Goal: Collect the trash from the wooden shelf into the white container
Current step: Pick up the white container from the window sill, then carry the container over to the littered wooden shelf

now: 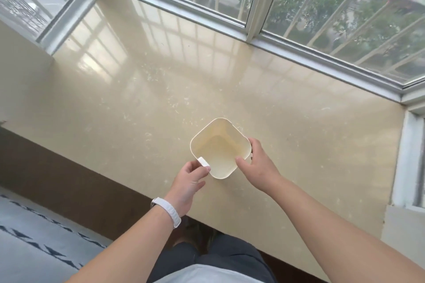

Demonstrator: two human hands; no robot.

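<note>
A white square container (219, 135) with rounded corners stands on a glossy beige window ledge (138, 103); I see nothing inside it. My left hand (188, 181) pinches the container's small white side tab at its near-left rim. My right hand (257, 163) grips the right rim, thumb over the inner edge and fingers down the outer wall. No trash and no wooden shelf are visible in the head view.
Window frames (184, 4) border the ledge at the back and right, with trees outside. A dark brown panel (69, 177) runs below the ledge's front edge. A patterned rug (34, 236) lies at the lower left.
</note>
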